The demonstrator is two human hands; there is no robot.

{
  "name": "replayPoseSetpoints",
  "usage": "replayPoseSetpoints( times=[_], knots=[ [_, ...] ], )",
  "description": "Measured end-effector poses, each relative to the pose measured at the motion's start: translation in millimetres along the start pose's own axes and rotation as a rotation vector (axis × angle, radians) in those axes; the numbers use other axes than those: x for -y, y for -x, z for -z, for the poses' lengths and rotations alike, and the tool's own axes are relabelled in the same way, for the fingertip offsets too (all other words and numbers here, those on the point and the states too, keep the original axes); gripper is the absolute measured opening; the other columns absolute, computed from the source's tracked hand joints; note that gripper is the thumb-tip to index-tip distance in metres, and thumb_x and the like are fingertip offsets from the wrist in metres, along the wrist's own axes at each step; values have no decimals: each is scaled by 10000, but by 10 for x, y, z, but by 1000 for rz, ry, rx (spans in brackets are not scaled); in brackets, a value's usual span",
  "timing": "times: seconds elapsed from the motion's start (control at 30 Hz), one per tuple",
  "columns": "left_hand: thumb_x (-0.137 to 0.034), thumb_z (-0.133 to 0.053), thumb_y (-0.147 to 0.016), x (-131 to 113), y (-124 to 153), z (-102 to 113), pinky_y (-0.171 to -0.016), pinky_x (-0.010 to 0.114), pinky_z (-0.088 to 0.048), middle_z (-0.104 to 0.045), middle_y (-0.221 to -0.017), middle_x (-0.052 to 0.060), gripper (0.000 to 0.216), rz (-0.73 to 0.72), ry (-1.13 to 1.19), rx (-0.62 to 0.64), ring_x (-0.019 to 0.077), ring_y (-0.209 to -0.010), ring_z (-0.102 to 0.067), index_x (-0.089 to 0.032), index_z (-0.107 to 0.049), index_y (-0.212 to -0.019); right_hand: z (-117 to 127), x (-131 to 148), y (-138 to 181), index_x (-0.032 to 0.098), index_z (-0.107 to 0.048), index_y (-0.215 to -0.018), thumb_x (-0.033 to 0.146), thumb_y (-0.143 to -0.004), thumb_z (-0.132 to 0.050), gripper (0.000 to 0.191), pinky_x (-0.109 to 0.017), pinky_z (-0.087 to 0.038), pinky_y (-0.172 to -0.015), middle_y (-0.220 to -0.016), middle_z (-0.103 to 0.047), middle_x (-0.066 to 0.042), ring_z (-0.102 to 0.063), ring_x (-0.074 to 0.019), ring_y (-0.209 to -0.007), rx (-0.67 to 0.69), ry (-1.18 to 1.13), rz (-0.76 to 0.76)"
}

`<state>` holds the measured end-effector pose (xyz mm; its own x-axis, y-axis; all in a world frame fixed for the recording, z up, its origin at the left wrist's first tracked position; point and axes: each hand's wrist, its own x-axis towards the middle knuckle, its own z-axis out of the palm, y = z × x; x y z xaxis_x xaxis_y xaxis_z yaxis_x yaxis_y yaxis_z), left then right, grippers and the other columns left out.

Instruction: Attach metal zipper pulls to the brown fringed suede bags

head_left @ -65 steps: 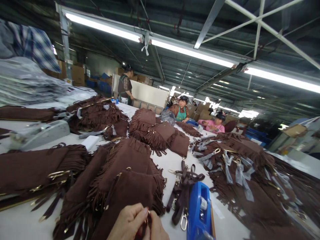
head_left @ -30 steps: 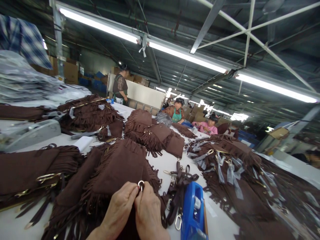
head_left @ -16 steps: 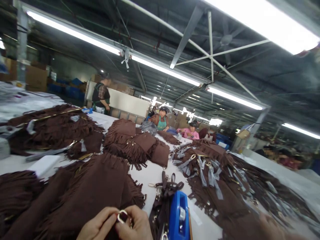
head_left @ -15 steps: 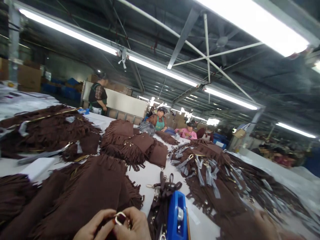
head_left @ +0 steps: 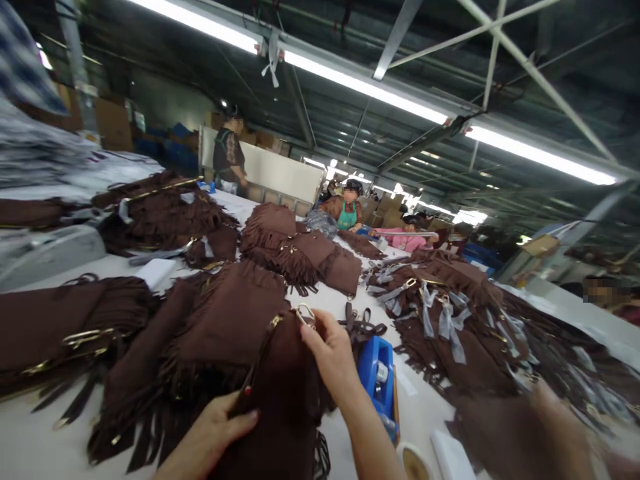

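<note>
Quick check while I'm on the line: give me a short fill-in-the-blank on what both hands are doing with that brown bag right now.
1. The right hand pinches a metal ____ at the top of the brown fringed bag.
2. The left hand grips the bag's ____ strap.
3. The tape dispenser beside the right hand is ____ in colour.

Missing words: clasp; brown; blue

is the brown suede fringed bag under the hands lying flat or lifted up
Lifted: the right hand raises the brown suede fringed bag by its metal ring; the left hand supports it.

Blurred brown heap (head_left: 505,427), lower right
</note>
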<state>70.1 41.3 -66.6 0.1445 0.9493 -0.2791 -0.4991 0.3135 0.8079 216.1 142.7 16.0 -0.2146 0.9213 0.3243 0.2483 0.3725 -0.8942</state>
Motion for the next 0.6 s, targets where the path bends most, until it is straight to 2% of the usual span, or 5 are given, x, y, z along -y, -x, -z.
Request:
replayPoseSetpoints(
  times=[0.1,0.2,0.3,0.43,0.6],
  knots=[
    [-213,-791,-590,-358,-91,-56,-764,415,-552,-733,-818,86,459,-7,171,-122,272,-785,-688,-146,-656,-1024,17,-76,79,146,-539,-1147,331,-801,-490,395,-354,-410,-898,-1121,-584,-107,-539,-210,-1012,-142,141,55],
    [-50,-682,-673,-681,-283,-12,-703,400,-577,-736,-769,105,366,-110,333,-384,252,-703,-699,-121,-649,-1031,12,-264,286,147,-560,-1100,365,-820,-453,371,-404,-377,-965,-1150,-570,-127,-518,-238,-1079,-160,225,19],
    [-18,-550,-776,-837,-472,135,-714,381,-583,-734,-741,106,310,-165,460,-551,223,-658,-702,-98,-627,-1065,-50,-552,532,138,-553,-1121,410,-820,-445,420,-423,-355,-991,-1181,-549,-141,-481,-261,-1136,-175,258,-14],
    [-23,-481,-830,-820,-592,293,-734,349,-584,-732,-751,116,308,-127,518,-637,202,-657,-703,-44,-576,-1123,-244,-898,826,148,-576,-1073,441,-813,-464,408,-382,-426,-886,-1094,-587,-130,-542,-255,-1027,-252,176,-77],
    [-50,-495,-844,-794,-607,307,-736,327,-587,-728,-702,81,300,-115,547,-662,193,-672,-704,-60,-571,-1134,-557,-984,1008,200,-647,-820,532,-799,-496,364,-272,-453,-642,-759,-635,-40,-595,-181,-728,-137,-66,-223]
  ],
)
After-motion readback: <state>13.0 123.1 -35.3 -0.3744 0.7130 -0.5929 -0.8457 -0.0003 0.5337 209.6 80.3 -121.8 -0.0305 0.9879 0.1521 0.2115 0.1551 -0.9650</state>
